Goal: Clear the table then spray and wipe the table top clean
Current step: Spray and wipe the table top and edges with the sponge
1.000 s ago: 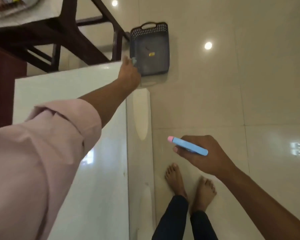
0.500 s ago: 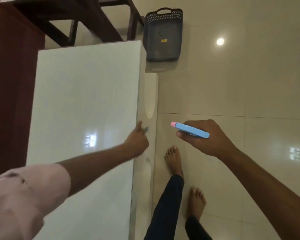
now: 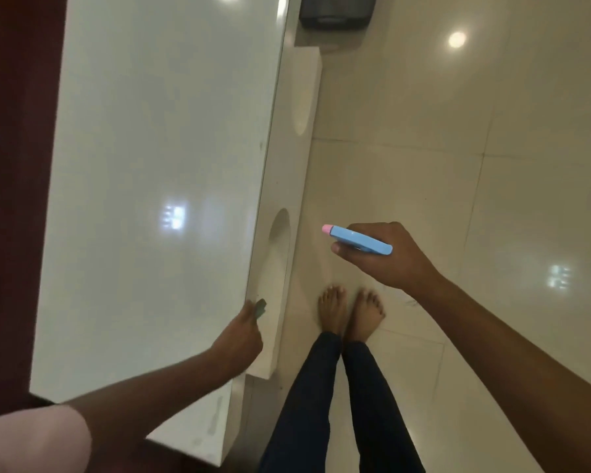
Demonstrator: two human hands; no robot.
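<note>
Basket on floor beyond table, feet right.

One table, one basket, two hands.

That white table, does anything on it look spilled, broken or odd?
Nothing stands out. The table top looks bare and glossy. The left hand pinches something small and green at its edge; the right hand holds a blue bottle.

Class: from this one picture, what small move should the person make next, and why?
Probably aim the light-blue spray bottle with the pink tip in the right hand over the glossy white table top: it looks bare, and the left hand holds a small green item at its edge.
</note>
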